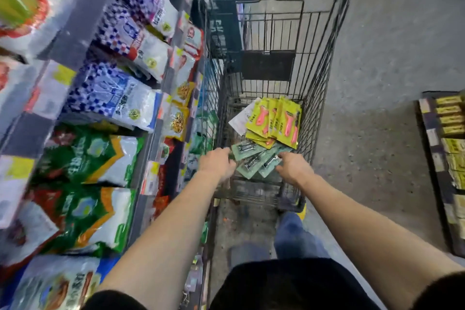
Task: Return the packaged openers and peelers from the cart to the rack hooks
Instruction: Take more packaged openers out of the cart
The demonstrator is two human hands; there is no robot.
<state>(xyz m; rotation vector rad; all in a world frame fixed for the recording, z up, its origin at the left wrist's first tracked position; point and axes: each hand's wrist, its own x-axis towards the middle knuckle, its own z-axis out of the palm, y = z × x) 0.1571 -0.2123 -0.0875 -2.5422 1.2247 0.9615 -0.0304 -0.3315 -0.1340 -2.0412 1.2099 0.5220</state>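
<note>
Your left hand (218, 161) rests curled at the edge of the pale-green opener cards (254, 161) in the cart (324, 98), fingers spread, gripping nothing clearly. These look light, stiff and slick; pinch them by the top edge. Your right hand (293, 167) touches them, grasp unclear. Yellow peeler cards (274, 121) lie just beyond.

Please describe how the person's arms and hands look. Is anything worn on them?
Both forearms are bare. The left hand and right hand wear no gloves, rings or watch. Short black sleeves show only at the bottom edge.
</note>
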